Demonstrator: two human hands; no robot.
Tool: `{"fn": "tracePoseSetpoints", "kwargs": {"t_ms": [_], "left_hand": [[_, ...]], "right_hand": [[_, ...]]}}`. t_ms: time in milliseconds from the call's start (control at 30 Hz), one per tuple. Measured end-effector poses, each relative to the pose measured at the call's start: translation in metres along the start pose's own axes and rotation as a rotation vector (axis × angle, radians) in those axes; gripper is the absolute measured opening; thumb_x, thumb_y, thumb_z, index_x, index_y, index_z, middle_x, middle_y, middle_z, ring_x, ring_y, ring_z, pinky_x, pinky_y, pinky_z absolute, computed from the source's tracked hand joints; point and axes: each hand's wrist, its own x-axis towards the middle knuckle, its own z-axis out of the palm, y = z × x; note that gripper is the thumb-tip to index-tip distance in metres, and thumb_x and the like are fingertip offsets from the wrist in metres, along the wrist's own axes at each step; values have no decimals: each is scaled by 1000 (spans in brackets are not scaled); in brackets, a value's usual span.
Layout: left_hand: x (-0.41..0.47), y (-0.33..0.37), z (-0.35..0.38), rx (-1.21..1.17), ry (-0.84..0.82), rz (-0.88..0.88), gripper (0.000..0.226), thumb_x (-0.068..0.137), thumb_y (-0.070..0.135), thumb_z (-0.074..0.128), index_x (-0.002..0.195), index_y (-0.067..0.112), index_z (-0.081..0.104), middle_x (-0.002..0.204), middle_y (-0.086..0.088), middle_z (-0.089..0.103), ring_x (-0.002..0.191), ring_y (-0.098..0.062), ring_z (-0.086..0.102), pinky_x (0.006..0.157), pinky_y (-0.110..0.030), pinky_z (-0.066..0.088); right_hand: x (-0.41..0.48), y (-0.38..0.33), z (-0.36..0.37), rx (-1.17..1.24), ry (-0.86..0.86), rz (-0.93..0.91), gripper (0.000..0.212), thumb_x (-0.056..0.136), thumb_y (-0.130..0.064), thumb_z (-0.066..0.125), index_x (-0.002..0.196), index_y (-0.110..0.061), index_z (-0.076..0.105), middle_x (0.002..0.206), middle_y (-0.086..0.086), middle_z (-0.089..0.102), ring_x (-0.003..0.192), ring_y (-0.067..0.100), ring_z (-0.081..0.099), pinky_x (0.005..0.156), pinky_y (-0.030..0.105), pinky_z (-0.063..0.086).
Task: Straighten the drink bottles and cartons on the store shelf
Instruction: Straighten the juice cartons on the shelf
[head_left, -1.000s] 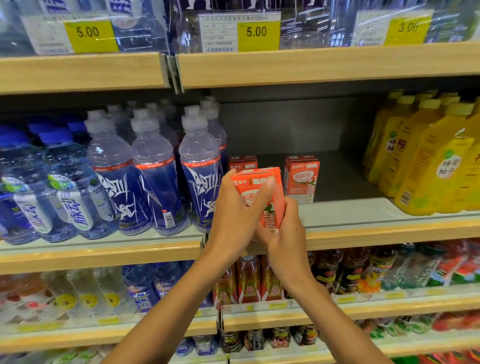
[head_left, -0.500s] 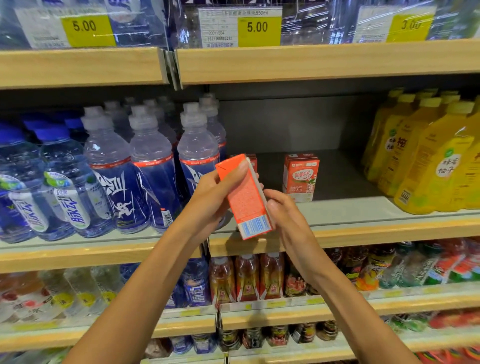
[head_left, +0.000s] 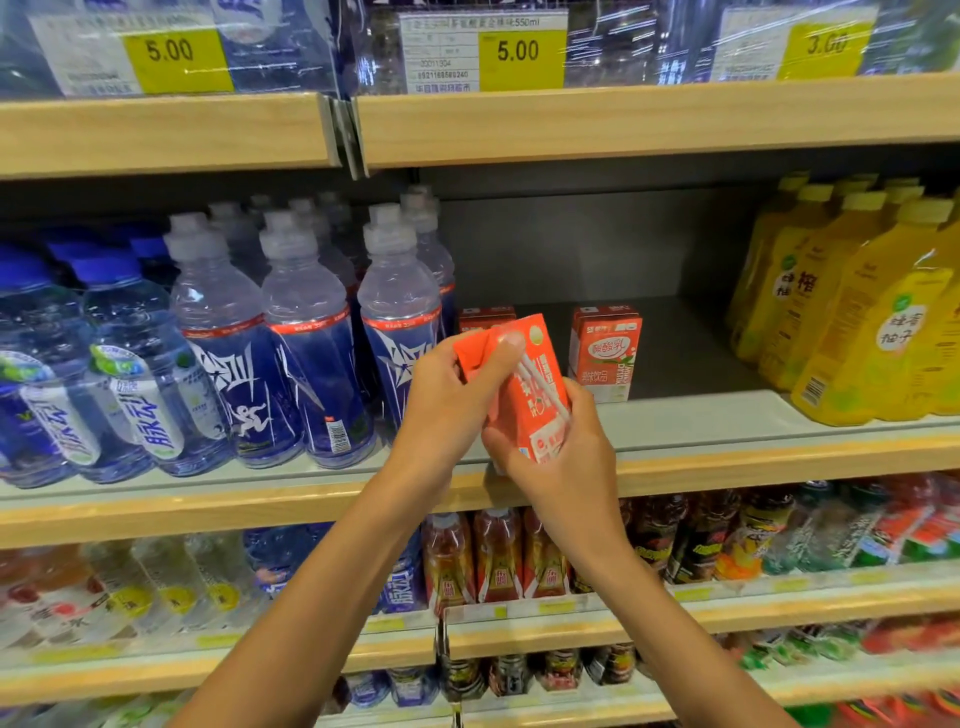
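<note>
Grips the top end of an orange-red drink carton (head_left: 537, 410) with the left hand (head_left: 449, 402), one fingertip pressed across the upper edge; clasps the lower end with the right hand (head_left: 563, 460), fingers curled round from beneath. Holds it in the air, tilted with the top leaning left, in front of the middle shelf (head_left: 727, 421) and touching no board. On its facing side, a wrapped white straw (head_left: 541, 385) lying diagonally.

Just behind, on the grey shelf board: a second matching carton (head_left: 605, 353), upright, to the right of the held one and apart from it. Also a third carton (head_left: 483, 318), mostly covered by the held carton and the left hand, only its top showing.

To the left, rows of clear sports-drink bottles (head_left: 311, 353) with dark blue labels, the nearest just beside the left hand. Further left, blue-capped water bottles (head_left: 57, 374). To the right, well apart, yellow juice bottles (head_left: 852, 322), cut off by the frame edge.

Above, yellow price tags (head_left: 519, 52) reading 5.00, 5.00 and 3.00, the last one blurred. Below, behind the forearms, reddish tea bottles (head_left: 493, 556), partly hidden. Lower shelves blurred, labels there unreadable.
</note>
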Motion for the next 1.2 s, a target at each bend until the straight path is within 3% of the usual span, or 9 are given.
{"fn": "tracePoseSetpoints", "kwargs": {"t_ms": [167,267,467,567,733,867,933,1067,1200], "left_hand": [[0,-1,15,-12,173,-49,49,82,40,68,122,19,50,108,2,64,87,-9,67,60,-13,54],[1,0,11,9,198,-39,48,83,41,68,121,19,49,107,2,65,87,-11,68,63,-16,54],[13,3,-13,-29,16,-89,27,78,41,69,97,25,60,80,9,73,75,-7,72,56,-16,54],[17,2,-17,-31,-66,-93,44,61,51,68,97,26,61,78,11,74,77,-9,72,59,-20,56],[14,-4,-17,-11,-54,-35,49,63,53,63,106,29,59,96,7,71,84,-6,71,64,-19,56],[6,-5,-10,119,2,66,63,69,56,57,121,21,55,106,11,65,91,-2,67,70,-13,54],[2,-6,-5,145,29,77,51,80,52,56,120,21,57,102,15,64,88,5,64,70,-9,51],[-3,-7,8,93,56,66,39,86,47,57,118,24,54,100,17,63,83,10,63,64,-6,48],[-5,-5,21,105,121,69,57,77,55,61,120,26,38,98,19,54,84,3,60,59,-6,48]], "right_hand": [[-9,5,11,-81,51,-115,83,77,-40,75,140,-32,20,126,-13,38,114,1,46,86,10,43],[-9,0,6,2,-39,-106,78,71,-55,70,131,-46,21,122,-19,40,113,-6,47,79,5,46],[3,-2,-17,309,-242,82,72,68,-55,69,130,-35,39,117,-15,58,100,-6,61,69,11,52],[4,-5,-14,286,-305,122,60,64,-54,69,117,-41,44,111,-16,62,95,-6,63,64,11,52],[0,-2,-4,181,-187,62,46,75,-42,71,115,-32,51,106,-14,64,95,-3,64,75,13,54],[-1,1,1,97,-17,-13,45,77,-41,70,114,-25,50,98,-17,61,91,-10,59,70,6,48],[-1,-1,3,48,53,-61,46,73,-47,66,111,-29,46,94,-23,57,89,-18,55,65,0,44],[-1,1,9,76,121,-124,41,81,-32,69,112,-32,43,96,-23,56,90,-19,55,61,-1,42],[-4,-4,14,253,71,-76,70,66,-85,46,118,-38,47,115,-12,58,104,-2,58,80,16,53]]}}
